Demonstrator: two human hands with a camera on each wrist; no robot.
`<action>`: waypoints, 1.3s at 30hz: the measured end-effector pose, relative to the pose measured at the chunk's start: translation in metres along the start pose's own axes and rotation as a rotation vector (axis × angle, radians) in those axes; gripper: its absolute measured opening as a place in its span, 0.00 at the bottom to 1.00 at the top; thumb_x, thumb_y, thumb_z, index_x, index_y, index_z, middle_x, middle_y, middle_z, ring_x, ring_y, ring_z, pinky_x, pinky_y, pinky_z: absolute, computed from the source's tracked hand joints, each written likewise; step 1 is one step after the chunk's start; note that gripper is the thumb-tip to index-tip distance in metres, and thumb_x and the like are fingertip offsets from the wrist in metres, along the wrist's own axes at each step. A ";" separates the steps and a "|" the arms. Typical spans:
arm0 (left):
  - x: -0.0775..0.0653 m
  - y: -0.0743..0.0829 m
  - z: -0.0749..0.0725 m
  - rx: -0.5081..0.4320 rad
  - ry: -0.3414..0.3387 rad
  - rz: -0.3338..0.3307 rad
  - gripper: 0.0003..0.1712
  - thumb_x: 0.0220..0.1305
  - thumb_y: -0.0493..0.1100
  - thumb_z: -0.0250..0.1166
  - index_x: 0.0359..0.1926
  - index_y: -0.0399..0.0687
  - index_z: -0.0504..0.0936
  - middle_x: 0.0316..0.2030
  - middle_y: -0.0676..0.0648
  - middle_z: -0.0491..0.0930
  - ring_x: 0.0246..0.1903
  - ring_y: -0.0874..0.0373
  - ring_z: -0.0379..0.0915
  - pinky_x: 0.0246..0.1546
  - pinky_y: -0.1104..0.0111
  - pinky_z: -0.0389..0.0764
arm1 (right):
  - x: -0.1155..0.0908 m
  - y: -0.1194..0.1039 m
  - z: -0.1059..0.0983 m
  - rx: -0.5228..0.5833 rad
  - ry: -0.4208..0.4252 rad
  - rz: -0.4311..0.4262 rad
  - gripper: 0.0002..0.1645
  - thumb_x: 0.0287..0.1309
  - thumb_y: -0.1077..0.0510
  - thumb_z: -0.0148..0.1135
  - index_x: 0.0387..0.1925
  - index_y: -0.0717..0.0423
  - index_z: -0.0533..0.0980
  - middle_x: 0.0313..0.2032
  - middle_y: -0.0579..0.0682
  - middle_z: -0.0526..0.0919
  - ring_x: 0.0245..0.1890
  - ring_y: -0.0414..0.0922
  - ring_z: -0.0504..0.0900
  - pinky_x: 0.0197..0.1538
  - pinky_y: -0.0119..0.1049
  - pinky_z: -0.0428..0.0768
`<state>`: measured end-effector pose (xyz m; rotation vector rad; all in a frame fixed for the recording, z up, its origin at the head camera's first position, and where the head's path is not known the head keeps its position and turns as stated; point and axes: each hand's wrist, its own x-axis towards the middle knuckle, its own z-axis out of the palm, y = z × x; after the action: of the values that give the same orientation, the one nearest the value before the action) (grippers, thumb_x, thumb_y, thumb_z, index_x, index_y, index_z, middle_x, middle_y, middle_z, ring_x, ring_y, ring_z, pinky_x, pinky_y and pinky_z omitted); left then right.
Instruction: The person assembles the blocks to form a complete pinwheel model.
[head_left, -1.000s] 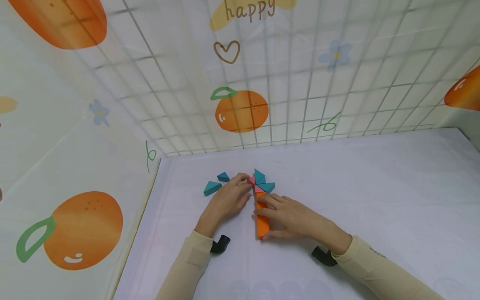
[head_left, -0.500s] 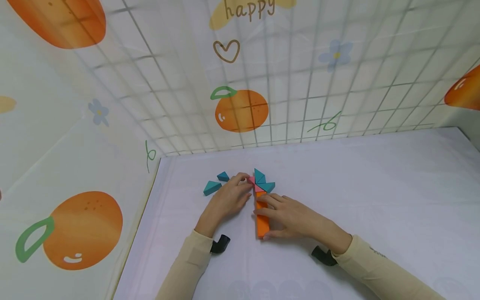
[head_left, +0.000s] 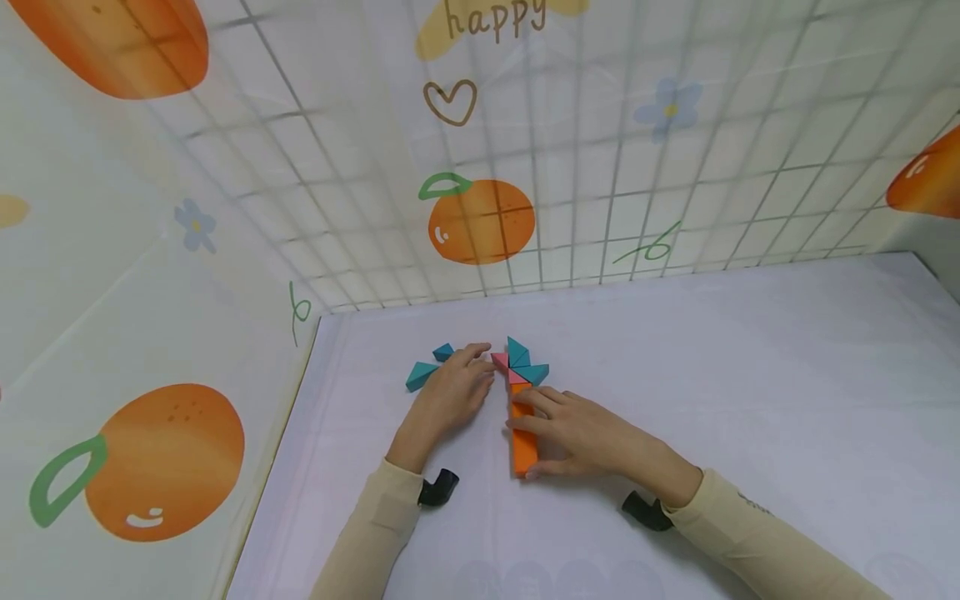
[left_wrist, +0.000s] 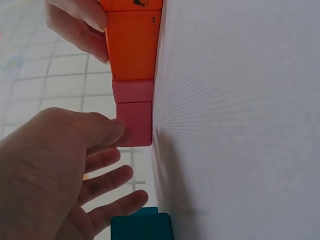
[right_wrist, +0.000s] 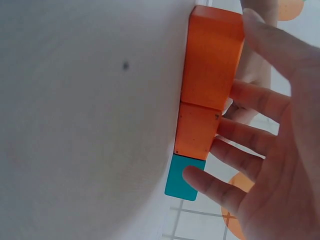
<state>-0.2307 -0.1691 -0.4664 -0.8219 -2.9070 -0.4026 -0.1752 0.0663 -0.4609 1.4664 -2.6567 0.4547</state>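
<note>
A row of orange blocks lies on the table, with pink triangular blocks and several teal triangular blocks fanned around its far end. My right hand rests over the orange blocks, fingers spread across them and thumb at the near end; the right wrist view shows those fingers fairly straight. Just left of the pink blocks is my left hand, loosely extended with nothing visible in its grasp. In the left wrist view its thumb overlaps a pink block; contact is unclear.
Two loose teal triangular blocks, a larger one and a smaller one, lie beside my left hand, partly behind it. A patterned sheet rises behind the white table. Black curved pieces sit at both wrists.
My left hand has let go of the pink block and drawn a little to the left, toward the loose teal blocks. My right hand stays on the orange blocks.
</note>
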 end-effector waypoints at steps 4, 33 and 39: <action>0.000 -0.002 0.001 -0.005 -0.029 0.003 0.16 0.69 0.46 0.61 0.55 0.50 0.83 0.65 0.49 0.72 0.63 0.52 0.70 0.63 0.59 0.74 | 0.000 0.000 0.000 -0.005 0.004 -0.001 0.37 0.54 0.29 0.63 0.59 0.46 0.77 0.63 0.52 0.71 0.59 0.49 0.72 0.57 0.45 0.79; 0.000 -0.002 0.004 -0.044 -0.045 0.018 0.16 0.69 0.46 0.61 0.56 0.52 0.83 0.64 0.48 0.71 0.61 0.53 0.70 0.61 0.59 0.76 | 0.001 -0.001 -0.002 0.008 -0.031 0.018 0.37 0.54 0.29 0.63 0.59 0.44 0.76 0.64 0.52 0.70 0.61 0.49 0.71 0.57 0.44 0.79; 0.000 0.000 0.003 -0.057 -0.047 0.016 0.14 0.69 0.46 0.61 0.53 0.53 0.84 0.65 0.46 0.70 0.62 0.52 0.69 0.62 0.58 0.76 | 0.001 -0.001 -0.001 0.008 -0.031 0.017 0.37 0.54 0.29 0.63 0.59 0.44 0.76 0.64 0.52 0.70 0.61 0.49 0.71 0.56 0.44 0.79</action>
<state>-0.2306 -0.1684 -0.4697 -0.8741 -2.9426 -0.4732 -0.1753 0.0653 -0.4593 1.4652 -2.6964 0.4477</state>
